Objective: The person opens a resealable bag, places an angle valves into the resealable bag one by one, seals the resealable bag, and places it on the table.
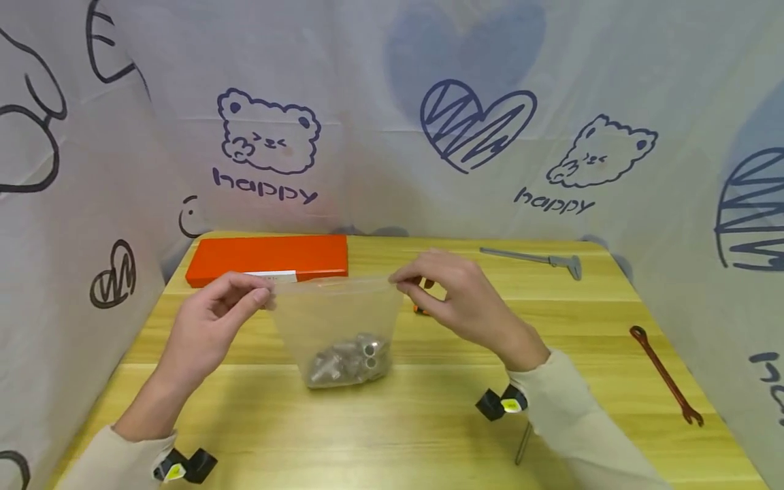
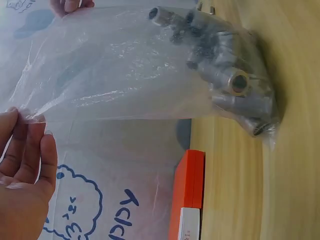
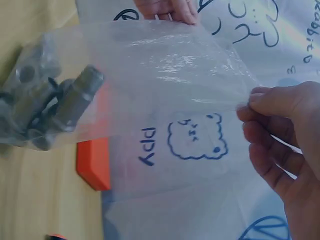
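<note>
Over wooden table (image 1: 429, 422), head view: my left hand (image 1: 205, 327) and right hand (image 1: 459, 299) pinched top corners of clear plastic bag (image 1: 333, 313), metal fittings (image 1: 352, 361) sagging at bottom, touching tabletop. Left wrist view: fingertips (image 2: 30, 145) clamped on film edge. Right wrist view: same pinch. Risk, I judged: thin film slipping, heavy fittings spilling.

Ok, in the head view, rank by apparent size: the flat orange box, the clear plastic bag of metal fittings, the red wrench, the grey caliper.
1. Flat orange box
2. Clear plastic bag, close to the box and nearer the camera, so unsure
3. Red wrench
4. Grey caliper, farther away
</note>
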A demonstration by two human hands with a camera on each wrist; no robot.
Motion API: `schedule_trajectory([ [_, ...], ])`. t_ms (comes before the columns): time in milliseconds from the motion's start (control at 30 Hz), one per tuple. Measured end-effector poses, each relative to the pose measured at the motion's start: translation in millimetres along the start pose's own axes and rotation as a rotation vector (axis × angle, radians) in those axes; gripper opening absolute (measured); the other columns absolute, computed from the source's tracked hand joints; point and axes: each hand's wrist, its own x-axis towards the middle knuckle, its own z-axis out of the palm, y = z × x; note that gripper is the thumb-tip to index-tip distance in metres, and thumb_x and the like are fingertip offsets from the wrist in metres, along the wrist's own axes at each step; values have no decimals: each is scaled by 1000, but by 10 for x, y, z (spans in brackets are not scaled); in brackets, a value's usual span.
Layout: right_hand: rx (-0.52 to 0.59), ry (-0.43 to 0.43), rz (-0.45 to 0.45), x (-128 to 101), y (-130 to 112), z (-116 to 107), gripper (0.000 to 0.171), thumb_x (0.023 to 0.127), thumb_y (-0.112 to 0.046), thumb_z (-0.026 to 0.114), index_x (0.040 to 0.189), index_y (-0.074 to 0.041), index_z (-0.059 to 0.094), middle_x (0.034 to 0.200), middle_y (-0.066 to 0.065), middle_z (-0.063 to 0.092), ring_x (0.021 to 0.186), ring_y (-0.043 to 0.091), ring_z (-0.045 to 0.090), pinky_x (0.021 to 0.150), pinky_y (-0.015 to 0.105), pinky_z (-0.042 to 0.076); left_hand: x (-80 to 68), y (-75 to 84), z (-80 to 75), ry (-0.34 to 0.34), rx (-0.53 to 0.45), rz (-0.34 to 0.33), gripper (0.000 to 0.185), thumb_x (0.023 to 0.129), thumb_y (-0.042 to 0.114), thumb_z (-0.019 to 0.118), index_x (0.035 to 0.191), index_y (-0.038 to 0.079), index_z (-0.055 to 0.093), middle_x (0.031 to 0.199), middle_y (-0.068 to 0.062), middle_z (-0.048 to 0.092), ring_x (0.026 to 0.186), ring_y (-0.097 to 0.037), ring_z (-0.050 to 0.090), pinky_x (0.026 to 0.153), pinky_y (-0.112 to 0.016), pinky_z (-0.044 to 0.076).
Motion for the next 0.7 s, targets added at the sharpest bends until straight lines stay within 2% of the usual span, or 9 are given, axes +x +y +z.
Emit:
schedule_trajectory([
  [167, 33, 40, 111, -102, 29, 85, 28, 97, -5, 83, 125, -9, 78, 102, -1, 79, 88, 10, 70, 77, 30, 60, -21, -54, 34, -28, -10, -28, 22, 110, 16, 68, 130, 5, 69, 111, 6, 76, 101, -9, 74, 93, -16, 58],
  [333, 65, 71, 175, -214, 61, 112, 26, 98, -7, 82, 123, -11, 80, 102, -3, 81, 87, 10, 69, 76, 29, 57, -14, -50, 84, -28, 91, -32, 16, 112, 23, 66, 122, 11, 71, 109, 2, 77, 100, -9, 72, 91, -13, 56],
  [433, 143, 56, 265, -257, 65, 120, 24, 101, -10, 80, 125, -13, 80, 104, -3, 80, 90, 11, 70, 77, 28, 57, -22, -31, 112, -18, 156, -12, 13, 112, 23, 65, 117, 13, 72, 108, 0, 77, 99, -7, 71, 92, -11, 54],
  [567, 243, 8, 380, -285, 70, 139, 22, 104, -15, 77, 126, -16, 79, 105, -5, 78, 93, 12, 70, 82, 26, 57, -36, -12, 158, -11, 185, 23, 12, 113, 20, 62, 117, 11, 70, 108, -1, 77, 100, -3, 68, 97, -6, 48],
  [700, 250, -20, 385, -297, 94, 171, 12, 105, -17, 75, 116, -20, 81, 102, -8, 75, 93, 12, 68, 85, 27, 56, -61, -31, 190, 4, 175, 80, 8, 113, 12, 60, 113, 7, 66, 104, -1, 72, 98, -4, 66, 98, -6, 46],
])
